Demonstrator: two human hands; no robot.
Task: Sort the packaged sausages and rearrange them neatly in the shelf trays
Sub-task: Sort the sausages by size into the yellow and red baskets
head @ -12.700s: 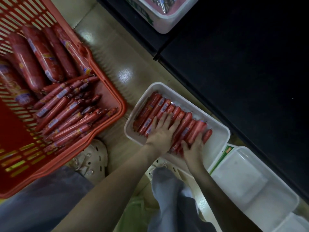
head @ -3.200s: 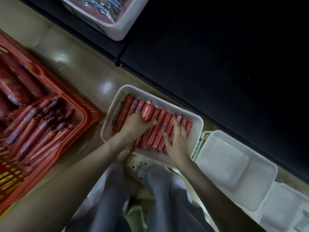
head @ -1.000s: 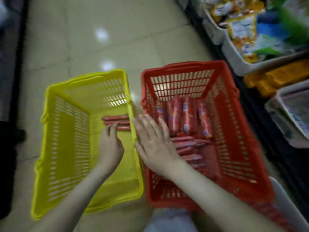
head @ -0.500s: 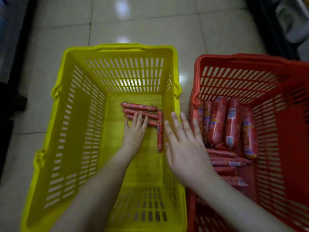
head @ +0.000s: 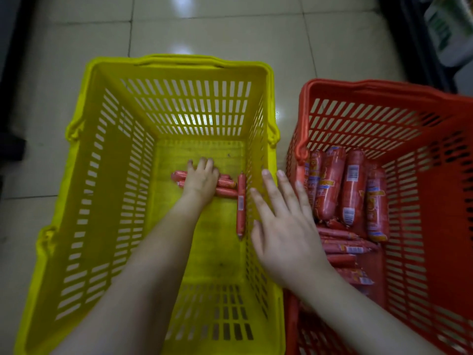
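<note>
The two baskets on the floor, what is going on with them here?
A person works with bare hands. The left hand curls over a few thin sausages at the bottom of the yellow basket; a single sausage lies by its right wall. The right hand hovers open over the rims between the baskets. The red basket holds thick sausages and more thin ones.

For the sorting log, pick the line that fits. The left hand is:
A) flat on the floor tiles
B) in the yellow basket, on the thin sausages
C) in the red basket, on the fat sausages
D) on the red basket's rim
B: the left hand rests on the thin sausages at the bottom of the yellow basket.
</note>
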